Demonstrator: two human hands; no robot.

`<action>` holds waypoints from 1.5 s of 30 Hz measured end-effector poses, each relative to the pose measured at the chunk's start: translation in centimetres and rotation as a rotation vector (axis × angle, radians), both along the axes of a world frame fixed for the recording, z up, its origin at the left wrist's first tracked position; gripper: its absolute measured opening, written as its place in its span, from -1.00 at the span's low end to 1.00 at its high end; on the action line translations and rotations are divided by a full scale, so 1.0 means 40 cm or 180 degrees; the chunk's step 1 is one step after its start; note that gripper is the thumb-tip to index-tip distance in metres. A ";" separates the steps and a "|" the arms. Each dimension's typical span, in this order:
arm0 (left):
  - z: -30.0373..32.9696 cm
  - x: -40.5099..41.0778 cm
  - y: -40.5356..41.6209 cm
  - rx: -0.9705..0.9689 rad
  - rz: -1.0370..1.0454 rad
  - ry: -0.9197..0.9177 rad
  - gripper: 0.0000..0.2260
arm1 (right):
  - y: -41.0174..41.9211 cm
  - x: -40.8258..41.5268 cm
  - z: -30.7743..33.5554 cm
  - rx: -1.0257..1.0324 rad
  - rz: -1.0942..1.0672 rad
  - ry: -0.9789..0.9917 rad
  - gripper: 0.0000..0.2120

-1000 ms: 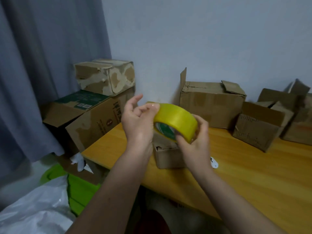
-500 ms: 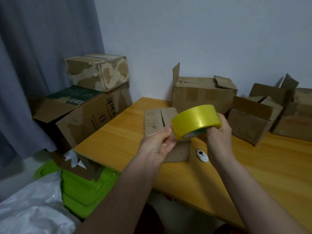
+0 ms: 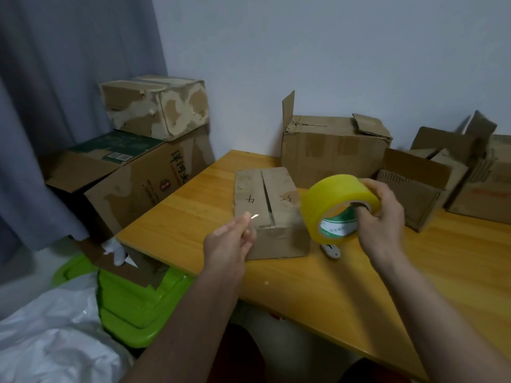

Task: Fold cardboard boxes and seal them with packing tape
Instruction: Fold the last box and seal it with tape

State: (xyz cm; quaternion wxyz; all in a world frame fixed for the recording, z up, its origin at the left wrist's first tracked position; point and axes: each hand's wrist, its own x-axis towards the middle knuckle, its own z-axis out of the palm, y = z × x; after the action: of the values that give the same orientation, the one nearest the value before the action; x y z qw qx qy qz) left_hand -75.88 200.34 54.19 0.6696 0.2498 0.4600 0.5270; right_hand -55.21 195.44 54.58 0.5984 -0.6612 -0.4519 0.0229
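A small folded cardboard box (image 3: 266, 200) with its top flaps closed, marked "4" and "3", lies on the wooden table (image 3: 359, 294). My right hand (image 3: 383, 217) grips a yellow roll of packing tape (image 3: 336, 204) just right of the box, fingers through its core. My left hand (image 3: 231, 241) pinches the free tape end (image 3: 253, 217), and a clear strip stretches from it across the box's near face to the roll.
A small white cutter (image 3: 330, 250) lies on the table under the roll. Several open cardboard boxes (image 3: 331, 146) stand along the wall at the back. Larger boxes (image 3: 132, 178) are stacked left of the table. A green bin (image 3: 130, 299) and white plastic bag (image 3: 49, 344) sit below.
My hands have drawn apart, the left moving left with the tape end and the right moving right with the roll. A strip of tape has come off over the box.
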 end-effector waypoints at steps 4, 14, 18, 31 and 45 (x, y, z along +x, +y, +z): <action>-0.021 -0.014 0.026 0.0103 0.0343 0.0445 -0.83 | -0.019 0.019 -0.013 -0.0351 0.0231 -0.0991 -0.51; -0.074 -0.027 0.114 -0.0005 0.0607 0.1008 -0.87 | 0.012 0.071 -0.020 -0.1441 -0.0232 -0.2097 -0.37; -0.084 -0.020 0.142 -0.0041 0.0580 0.1063 -0.90 | 0.027 0.082 -0.021 -0.1735 -0.0215 -0.2136 -0.36; -0.153 -0.009 0.172 -0.0082 0.0327 0.1425 -0.76 | 0.077 0.041 -0.036 -0.2633 -0.0241 -0.3457 -0.52; -0.091 -0.030 0.126 0.1624 0.0060 0.3978 -0.66 | 0.093 -0.042 0.011 -0.2731 0.0308 -0.3921 -0.44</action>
State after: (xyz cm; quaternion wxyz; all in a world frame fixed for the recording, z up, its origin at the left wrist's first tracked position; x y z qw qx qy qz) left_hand -77.06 205.39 50.55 0.1929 0.6540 0.6242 0.3814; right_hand -56.87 199.14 55.01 -0.0745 -0.7089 -0.6849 -0.1508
